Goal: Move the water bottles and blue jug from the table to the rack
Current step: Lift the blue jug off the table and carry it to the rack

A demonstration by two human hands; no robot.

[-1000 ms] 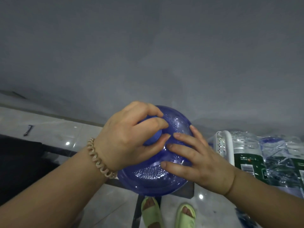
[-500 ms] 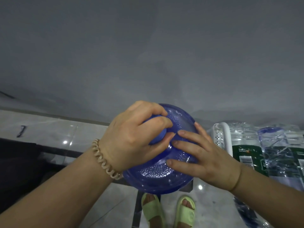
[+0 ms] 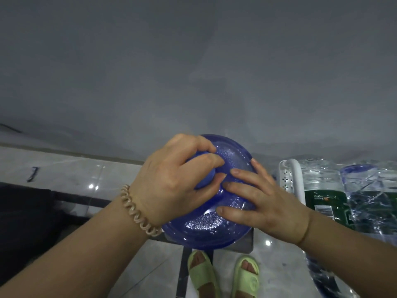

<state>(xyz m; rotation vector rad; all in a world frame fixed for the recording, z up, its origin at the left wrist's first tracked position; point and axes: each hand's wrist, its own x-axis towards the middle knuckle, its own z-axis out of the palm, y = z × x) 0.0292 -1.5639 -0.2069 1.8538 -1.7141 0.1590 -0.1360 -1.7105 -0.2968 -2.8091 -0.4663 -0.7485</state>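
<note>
Little has changed since half a second ago: both hands keep their grip, and the view has shifted slightly, so the jug sits a bit further right in frame. Left hand (image 3: 171, 179) comes in from lower left, forearm angled up, a coiled beige hair tie (image 3: 137, 211) on the wrist. Its fingers are curled tight round the blue cap (image 3: 205, 177) at the neck of the blue jug (image 3: 204, 229), thumb underneath, closed on it. Right hand (image 3: 264, 203) comes in from lower right, fingers spread flat and pressed on the jug's domed shoulder, fingertips just beside the cap, palm against the jug's right side; open, bracing rather than gripping. Jug seen from above, upright, between the two hands, above a grey surface whose edge shows under it. At right, a white perforated rack (image 3: 290, 179) holds a shrink-wrapped pack of water bottles (image 3: 352, 194), near the right wrist. Green sandals (image 3: 223, 276) on the tiled floor (image 3: 64, 175) below.
</note>
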